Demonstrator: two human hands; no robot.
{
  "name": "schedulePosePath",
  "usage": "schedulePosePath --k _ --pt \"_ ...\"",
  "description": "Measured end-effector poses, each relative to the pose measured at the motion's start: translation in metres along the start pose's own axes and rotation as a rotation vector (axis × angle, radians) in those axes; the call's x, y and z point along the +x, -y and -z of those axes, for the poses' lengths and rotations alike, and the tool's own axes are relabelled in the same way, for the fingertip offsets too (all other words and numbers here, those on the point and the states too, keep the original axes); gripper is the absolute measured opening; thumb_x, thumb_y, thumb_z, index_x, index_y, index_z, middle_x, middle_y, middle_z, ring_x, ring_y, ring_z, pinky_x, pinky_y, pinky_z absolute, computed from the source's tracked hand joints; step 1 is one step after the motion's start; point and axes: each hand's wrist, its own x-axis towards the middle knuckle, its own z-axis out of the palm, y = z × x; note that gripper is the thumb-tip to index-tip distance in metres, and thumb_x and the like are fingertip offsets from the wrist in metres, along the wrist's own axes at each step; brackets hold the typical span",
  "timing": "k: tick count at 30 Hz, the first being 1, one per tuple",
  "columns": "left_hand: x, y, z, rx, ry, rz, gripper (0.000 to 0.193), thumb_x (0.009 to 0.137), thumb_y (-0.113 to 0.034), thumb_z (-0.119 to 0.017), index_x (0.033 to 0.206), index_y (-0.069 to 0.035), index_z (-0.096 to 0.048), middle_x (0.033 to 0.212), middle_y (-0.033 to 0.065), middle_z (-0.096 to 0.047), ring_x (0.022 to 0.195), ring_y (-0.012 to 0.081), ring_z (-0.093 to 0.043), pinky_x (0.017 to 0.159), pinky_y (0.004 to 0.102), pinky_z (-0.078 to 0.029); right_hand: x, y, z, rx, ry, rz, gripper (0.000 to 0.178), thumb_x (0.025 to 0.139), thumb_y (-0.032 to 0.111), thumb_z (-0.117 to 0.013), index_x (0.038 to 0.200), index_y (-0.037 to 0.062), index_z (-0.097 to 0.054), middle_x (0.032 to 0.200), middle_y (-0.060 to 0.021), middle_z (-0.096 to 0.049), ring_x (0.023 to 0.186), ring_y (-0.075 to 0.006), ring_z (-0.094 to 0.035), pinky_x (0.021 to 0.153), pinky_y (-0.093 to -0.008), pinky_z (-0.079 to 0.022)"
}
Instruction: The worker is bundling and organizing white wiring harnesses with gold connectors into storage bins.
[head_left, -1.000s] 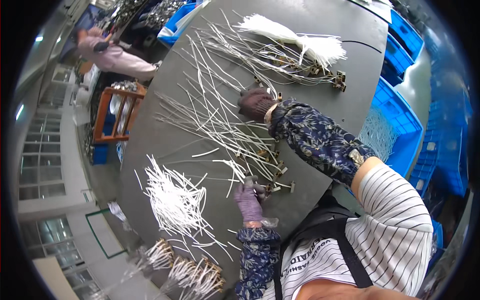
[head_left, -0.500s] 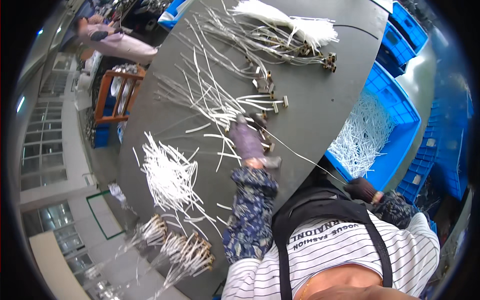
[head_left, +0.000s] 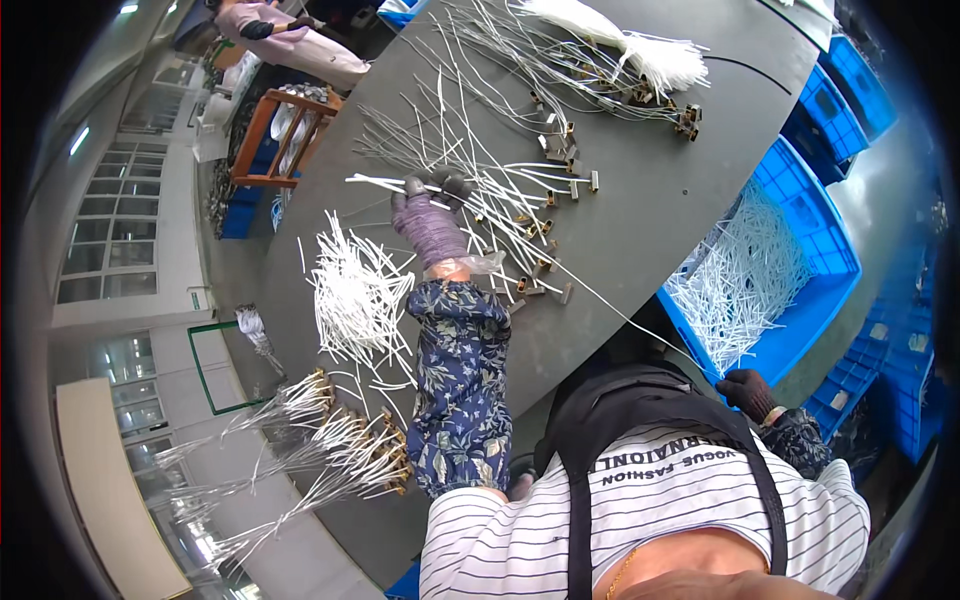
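My left hand (head_left: 432, 215), in a purple glove with dark fingers, is closed over the table around white tubing (head_left: 372, 181), whose ends stick out to the left of it. Beside and beneath it spread thin wires with white sleeves and small metal end pieces (head_left: 548, 265). A single thin wire (head_left: 620, 313) stretches from this bundle, past the table edge, to my right hand (head_left: 748, 393). That hand, in a dark glove, pinches the wire's end next to the blue bin's near corner. Whether the wire also runs through my left hand's grip is hidden.
A pile of short white tubes (head_left: 355, 290) lies left on the grey table (head_left: 640, 220). Bundled wires with brass-coloured ends (head_left: 350, 445) hang at its left edge. More wires (head_left: 650, 65) lie at the far side. A blue bin (head_left: 825, 300) holds white tubes. A person (head_left: 290, 40) stands far left.
My left hand has moved left along the bundle, and white tubing now sticks out of its grip. My right hand still holds the wire end, and the view has shifted.
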Motion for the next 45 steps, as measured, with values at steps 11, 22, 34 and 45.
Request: schedulePosePath --k 11,22,34,45 --pt "-0.149 0.078 -0.012 0.389 0.294 0.601 0.032 0.09 -0.036 -0.062 0.09 -0.005 -0.066 0.08 0.0077 -0.068 0.077 0.0186 -0.065 0.068 0.0304 -0.055 0.031 0.052 -0.019 0.057 0.07 0.15 0.033 0.082 0.033 -0.066 0.073 0.0019 -0.064 0.062 -0.0044 -0.058 0.061 -0.0133 -0.052 0.058 -0.03 -0.041" --pt "-0.123 0.071 0.017 0.648 0.11 0.489 0.028 0.092 -0.032 -0.06 0.092 -0.005 -0.067 0.066 0.0021 -0.059 0.059 0.0093 -0.051 0.054 0.0271 -0.045 0.086 0.272 -0.103 -0.158 -0.084 0.64 0.054 0.087 0.041 -0.061 0.127 0.0068 -0.049 0.109 -0.0208 -0.063 0.102 -0.0348 -0.062 0.087 -0.0411 -0.048" --pt "-0.057 0.063 0.144 1.105 -0.039 0.177 0.033 0.09 -0.033 -0.061 0.098 -0.001 -0.065 0.094 0.0223 -0.063 0.087 0.041 -0.059 0.077 0.0463 -0.047 0.17 0.442 -0.119 -0.751 -0.432 0.895 0.054 0.083 0.047 -0.065 0.118 0.0072 -0.054 0.118 -0.0168 -0.059 0.1 -0.0387 -0.061 0.082 -0.044 -0.048" --pt "-0.029 0.13 0.105 0.478 0.112 0.343 0.031 0.088 -0.033 -0.066 0.091 -0.002 -0.066 0.069 0.0033 -0.058 0.061 0.0136 -0.047 0.058 0.0315 -0.042 0.205 0.476 -0.193 -0.833 -0.205 0.59 0.084 0.072 0.057 -0.072 0.121 -0.0046 -0.041 0.118 -0.0342 -0.053 0.106 -0.0477 -0.055 0.089 -0.0489 -0.045"
